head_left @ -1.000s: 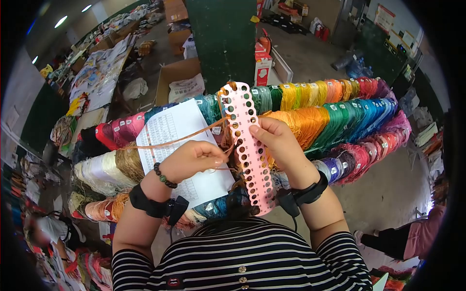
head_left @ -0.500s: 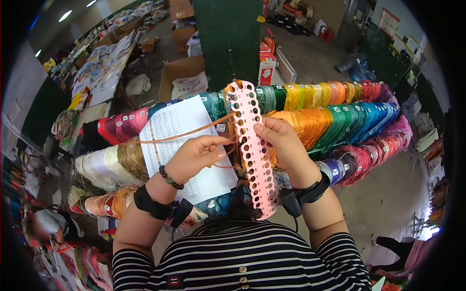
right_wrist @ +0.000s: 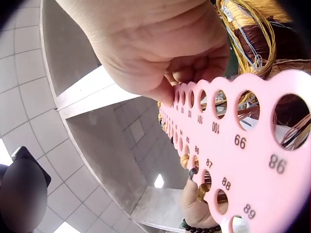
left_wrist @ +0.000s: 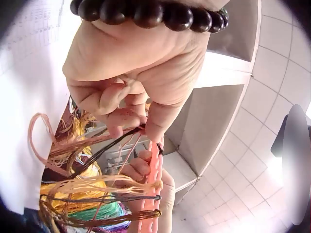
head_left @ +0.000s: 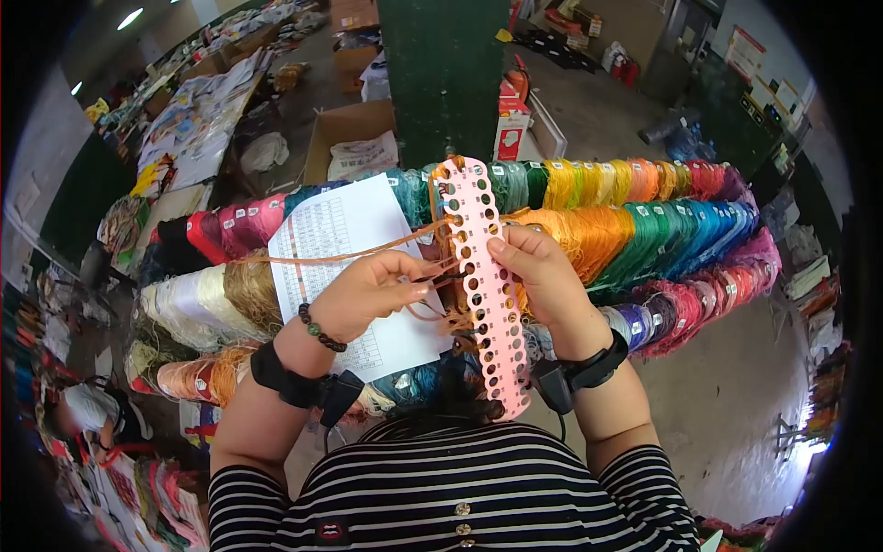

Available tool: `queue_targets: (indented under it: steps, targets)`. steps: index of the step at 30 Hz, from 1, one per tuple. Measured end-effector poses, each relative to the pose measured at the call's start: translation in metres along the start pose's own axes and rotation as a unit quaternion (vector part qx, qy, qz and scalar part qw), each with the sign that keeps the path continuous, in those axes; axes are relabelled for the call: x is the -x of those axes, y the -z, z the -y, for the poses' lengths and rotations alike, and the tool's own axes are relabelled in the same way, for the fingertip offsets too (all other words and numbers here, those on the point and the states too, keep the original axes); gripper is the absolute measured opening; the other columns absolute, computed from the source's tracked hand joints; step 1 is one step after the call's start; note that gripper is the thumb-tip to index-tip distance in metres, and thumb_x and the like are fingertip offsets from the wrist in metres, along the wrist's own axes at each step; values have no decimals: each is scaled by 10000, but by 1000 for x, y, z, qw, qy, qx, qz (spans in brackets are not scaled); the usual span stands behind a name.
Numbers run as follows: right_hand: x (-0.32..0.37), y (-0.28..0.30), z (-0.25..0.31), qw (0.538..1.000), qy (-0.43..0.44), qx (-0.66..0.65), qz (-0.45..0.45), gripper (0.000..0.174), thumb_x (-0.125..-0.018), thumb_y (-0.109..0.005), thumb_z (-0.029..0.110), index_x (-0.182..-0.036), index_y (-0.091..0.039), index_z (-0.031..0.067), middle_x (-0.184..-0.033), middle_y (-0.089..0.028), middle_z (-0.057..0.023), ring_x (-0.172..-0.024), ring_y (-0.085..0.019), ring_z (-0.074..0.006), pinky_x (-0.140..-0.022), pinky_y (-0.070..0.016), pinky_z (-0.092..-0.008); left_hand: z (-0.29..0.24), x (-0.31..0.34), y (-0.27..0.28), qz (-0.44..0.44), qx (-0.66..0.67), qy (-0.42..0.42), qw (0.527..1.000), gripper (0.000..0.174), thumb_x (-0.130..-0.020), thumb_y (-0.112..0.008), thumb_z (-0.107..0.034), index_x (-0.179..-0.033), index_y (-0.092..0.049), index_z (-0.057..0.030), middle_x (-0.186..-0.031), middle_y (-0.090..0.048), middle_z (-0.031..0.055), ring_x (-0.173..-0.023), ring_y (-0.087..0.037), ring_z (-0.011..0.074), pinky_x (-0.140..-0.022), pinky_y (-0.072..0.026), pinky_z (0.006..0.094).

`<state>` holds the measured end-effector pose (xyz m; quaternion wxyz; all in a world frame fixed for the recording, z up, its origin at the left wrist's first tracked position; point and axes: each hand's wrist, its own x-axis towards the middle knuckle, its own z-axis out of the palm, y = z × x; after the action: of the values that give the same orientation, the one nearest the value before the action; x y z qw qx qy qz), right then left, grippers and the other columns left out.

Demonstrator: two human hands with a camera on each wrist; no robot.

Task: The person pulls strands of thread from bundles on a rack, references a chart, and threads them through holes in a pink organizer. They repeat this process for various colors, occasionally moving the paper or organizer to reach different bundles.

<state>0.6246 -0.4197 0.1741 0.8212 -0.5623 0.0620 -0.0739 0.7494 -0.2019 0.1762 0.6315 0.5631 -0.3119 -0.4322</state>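
A long pink card [head_left: 488,285] with numbered holes along both edges is held upright in front of the body. The right hand [head_left: 550,281] pinches its right edge between thumb and fingers, as the right wrist view [right_wrist: 160,53] also shows. At the card's left edge the left hand [head_left: 363,294] pinches strands of thread at a hole; in the left wrist view its fingertips [left_wrist: 146,127] meet on a dark strand. Brown, peach and dark threads [left_wrist: 97,187] are knotted through holes below. A light brown strand [head_left: 354,256] stretches left from the card across the paper.
A printed sheet [head_left: 317,230] lies on rows of coloured thread skeins: orange [head_left: 589,237], green [head_left: 644,235], white [head_left: 189,308] and others. Behind stand a green pillar [head_left: 428,83], an open cardboard box [head_left: 322,138] and a red-and-white box [head_left: 511,129]. A person [head_left: 87,409] is at the lower left.
The head view has shifted a little. The left hand's fingers have changed their pinch on the thread near the card's left edge. The right hand keeps its grip on the card.
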Motion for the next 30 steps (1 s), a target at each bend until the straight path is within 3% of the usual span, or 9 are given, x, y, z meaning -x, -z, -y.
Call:
queue_targets:
  steps: [5,8,14,17,20,23,26,27,30]
  targets:
    - [-1,-2,-1,1000,7,-2,-19,175,-949,-578,173,-947,-646,12,-809,-643,18,-687,-562,-29,-633,-457,-191,-3,12,15,14,85,56,995,107,-949,-574,-159,-968,-543,-59,-995,-667,118,-598,-501,39,-495,-366,144]
    - [-1,2,-1,999,13,33,-12,173,-948,-581,175,-949,-647,15,-804,-642,19,-689,-561,-27,-632,-456,-188,0,16,18,-18,137,61,989,95,-973,-508,-157,-1004,-532,-71,-914,-640,122,-559,-478,57,-474,-330,143]
    - [3,-10,5,998,11,55,-10,172,-951,-577,177,-944,-641,18,-793,-638,22,-675,-557,-28,-619,-455,-190,-6,19,16,-31,157,57,985,148,-957,-537,-157,-1078,-521,-75,-921,-604,76,-607,-502,62,-469,-322,143]
    - [3,-12,5,999,4,44,-16,173,-953,-573,175,-949,-640,16,-795,-640,18,-672,-560,-31,-613,-456,-194,-5,16,13,-45,105,10,993,248,-939,-563,-171,-1164,-509,-78,-1034,-596,76,-658,-509,59,-502,-335,149]
    - [2,-11,2,999,-2,36,-16,172,-953,-572,171,-947,-639,13,-801,-644,12,-676,-566,-34,-615,-458,-195,-3,12,1,-154,-108,-53,981,340,-912,-601,-143,-1225,-495,-64,-1157,-567,72,-743,-535,52,-563,-377,157]
    - [1,-9,0,999,-1,39,-20,170,-952,-573,169,-942,-638,12,-800,-644,11,-678,-566,-36,-619,-459,-198,17,10,1,-224,-333,-176,899,275,-892,-623,-91,-1152,-557,-30,-1086,-620,49,-758,-562,52,-618,-421,178]
    - [1,-6,-1,999,-10,35,-11,178,-947,-578,165,-996,-656,12,-876,-674,-7,-763,-594,-54,-726,-470,-217,32,14,-8,-194,-256,-81,944,150,-860,-655,-97,-984,-647,-13,-850,-657,27,-671,-578,63,-601,-468,221]
    - [1,-5,-2,999,-8,40,-13,177,-948,-578,165,-996,-656,13,-875,-675,-8,-759,-595,-55,-721,-471,-217,31,16,-23,-180,-230,-116,949,137,-865,-650,-110,-955,-677,-11,-727,-662,42,-647,-603,77,-597,-488,246]
    - [0,-7,-5,999,-4,41,-14,174,-950,-576,162,-996,-656,15,-873,-676,-11,-750,-602,-59,-709,-475,-215,41,13,-36,-90,-227,-75,967,207,-881,-626,-122,-1041,-663,3,-738,-674,65,-628,-610,95,-585,-487,251]
